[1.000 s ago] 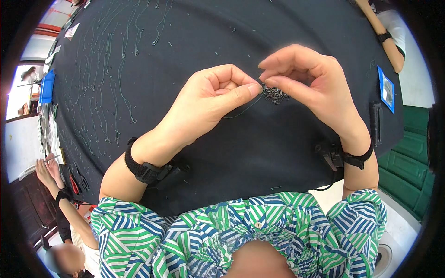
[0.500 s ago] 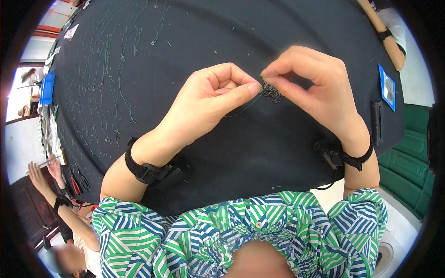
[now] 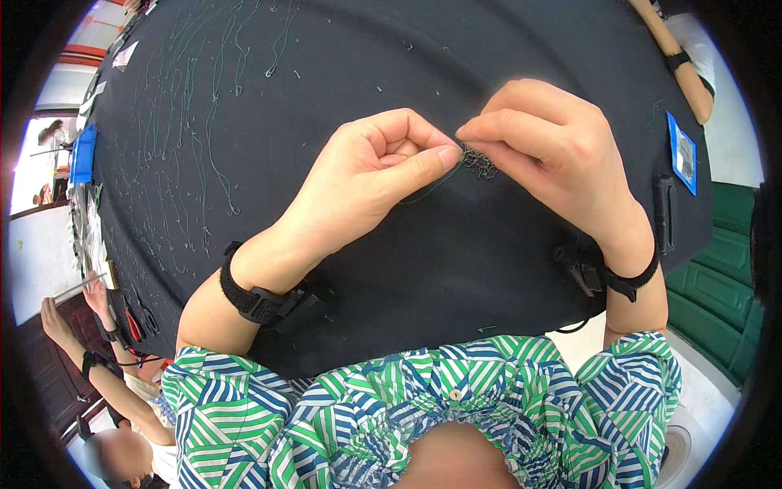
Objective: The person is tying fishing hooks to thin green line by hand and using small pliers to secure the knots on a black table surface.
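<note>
My left hand (image 3: 366, 167) is closed in a pinch above the dark cloth, with a thin green line (image 3: 429, 192) running from its thumb and index finger and curving down beneath the hand. Almost touching those fingertips, my right hand (image 3: 554, 138) pinches thumb and index finger together. Whatever is between its tips is too fine to make out. A small heap of dark metal fish hooks (image 3: 481, 165) lies on the cloth just below the right fingertips, partly covered by them.
Several green lines with small hooks (image 3: 235, 212) lie across the black cloth (image 3: 391, 277) to the left. At right are a blue packet (image 3: 683, 153) and a black bar-shaped object (image 3: 665, 213). Scissors (image 3: 147, 316) lie far left. Other people's arms (image 3: 688, 85) show at both sides.
My right hand has turned slightly, its fingers drawing closer together and folding over the hooks. The left hand stays in place. At far left, another person's raised hand has moved.
</note>
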Available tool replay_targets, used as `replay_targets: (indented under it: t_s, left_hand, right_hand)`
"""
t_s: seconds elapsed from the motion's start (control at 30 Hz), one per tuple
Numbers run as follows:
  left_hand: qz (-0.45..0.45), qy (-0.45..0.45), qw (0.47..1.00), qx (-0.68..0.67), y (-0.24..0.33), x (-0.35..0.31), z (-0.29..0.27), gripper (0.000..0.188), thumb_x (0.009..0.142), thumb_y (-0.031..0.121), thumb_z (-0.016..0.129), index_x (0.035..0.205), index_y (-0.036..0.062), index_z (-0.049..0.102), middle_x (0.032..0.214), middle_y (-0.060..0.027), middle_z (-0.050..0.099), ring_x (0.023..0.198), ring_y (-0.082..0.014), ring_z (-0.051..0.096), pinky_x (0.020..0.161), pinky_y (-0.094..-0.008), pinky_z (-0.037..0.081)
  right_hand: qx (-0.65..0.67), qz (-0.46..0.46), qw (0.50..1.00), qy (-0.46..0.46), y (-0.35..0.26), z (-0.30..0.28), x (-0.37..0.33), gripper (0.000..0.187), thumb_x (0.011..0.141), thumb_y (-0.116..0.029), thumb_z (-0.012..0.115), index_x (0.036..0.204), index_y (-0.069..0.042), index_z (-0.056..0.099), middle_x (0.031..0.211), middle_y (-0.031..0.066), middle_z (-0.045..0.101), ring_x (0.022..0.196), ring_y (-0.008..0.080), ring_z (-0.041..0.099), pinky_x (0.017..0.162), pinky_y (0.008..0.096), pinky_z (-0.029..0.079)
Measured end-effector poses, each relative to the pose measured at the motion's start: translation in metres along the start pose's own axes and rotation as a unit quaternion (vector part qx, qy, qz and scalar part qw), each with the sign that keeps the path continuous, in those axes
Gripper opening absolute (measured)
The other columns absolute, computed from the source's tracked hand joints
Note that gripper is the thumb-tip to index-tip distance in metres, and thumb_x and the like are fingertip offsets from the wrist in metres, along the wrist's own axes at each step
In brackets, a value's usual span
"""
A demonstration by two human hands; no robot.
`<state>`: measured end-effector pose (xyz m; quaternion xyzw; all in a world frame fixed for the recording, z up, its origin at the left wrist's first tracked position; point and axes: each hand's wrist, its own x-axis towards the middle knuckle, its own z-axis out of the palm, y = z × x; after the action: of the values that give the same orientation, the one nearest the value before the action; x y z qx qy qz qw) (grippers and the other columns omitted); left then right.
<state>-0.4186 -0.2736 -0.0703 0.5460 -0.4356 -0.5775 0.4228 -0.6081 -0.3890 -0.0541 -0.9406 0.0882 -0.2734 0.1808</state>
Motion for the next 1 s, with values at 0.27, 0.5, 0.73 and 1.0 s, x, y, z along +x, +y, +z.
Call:
replay_targets:
  t_s: [0.27,0.5,0.73,1.0]
  left_hand:
    - [0.006,-0.003,1.0,0.014,-0.0033,0.003,-0.0012,0.012,0.094,0.013,0.062,0.099,0.0026,0.063,0.086,0.0057,0.061,0.074,0.0018,0.051,0.065,-0.0139,0.04]
    - [-0.001,-0.005,0.999,0.041,-0.0001,0.0012,-0.0012,0.013,0.094,0.014,0.062,0.099,0.0014,0.063,0.088,0.0039,0.062,0.076,0.0008,0.053,0.068,-0.0145,0.043]
    - [0.004,-0.002,0.999,0.045,-0.0012,0.0015,-0.0007,0.014,0.094,0.014,0.062,0.099,0.0015,0.063,0.087,0.0042,0.062,0.075,0.0011,0.053,0.067,-0.0144,0.042]
    - [0.024,-0.002,0.999,0.023,-0.0025,0.0009,-0.0016,0.009,0.094,0.013,0.062,0.093,0.0038,0.061,0.078,0.008,0.056,0.066,0.0029,0.044,0.059,-0.0141,0.034]
  right_hand:
    - [-0.023,-0.02,1.0,-0.002,0.0016,-0.0002,-0.0002,0.017,0.069,-0.002,0.073,0.084,-0.005,0.068,0.078,0.006,0.061,0.07,0.0203,0.062,0.057,0.0292,0.048]
    - [-0.033,-0.021,0.999,-0.014,0.0005,-0.0011,-0.0004,0.016,0.069,-0.003,0.073,0.084,-0.005,0.067,0.079,0.006,0.061,0.07,0.0208,0.061,0.057,0.0302,0.048]
    - [-0.032,-0.029,0.999,-0.018,0.0008,-0.0005,-0.0006,0.016,0.069,-0.003,0.073,0.084,-0.005,0.068,0.078,0.0063,0.06,0.07,0.0215,0.061,0.058,0.0308,0.049]
    - [-0.018,-0.036,0.999,-0.022,-0.0016,0.0001,0.0003,0.018,0.068,-0.001,0.074,0.085,-0.004,0.067,0.077,0.0064,0.061,0.068,0.0206,0.061,0.057,0.0295,0.049]
